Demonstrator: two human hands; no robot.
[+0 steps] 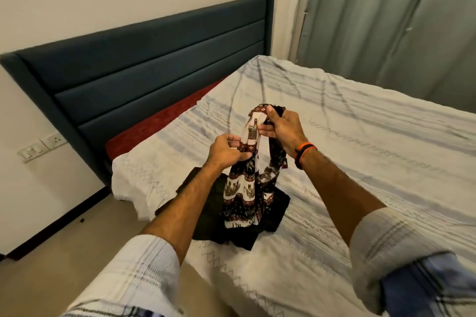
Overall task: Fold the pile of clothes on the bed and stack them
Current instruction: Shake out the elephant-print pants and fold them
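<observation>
Left hand (226, 149) and right hand (280, 127), close together, both pinch the patterned garment (242, 188) held above the bed (360, 162). Its hem hangs onto dark clothes (273, 216) lying beneath. Headboard (144, 59) and curtain (386, 20) stand behind.

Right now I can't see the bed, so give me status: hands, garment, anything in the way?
Left hand and right hand both grip patterned garment, lifted. Dark clothes lie beneath. Nothing blocking.
</observation>
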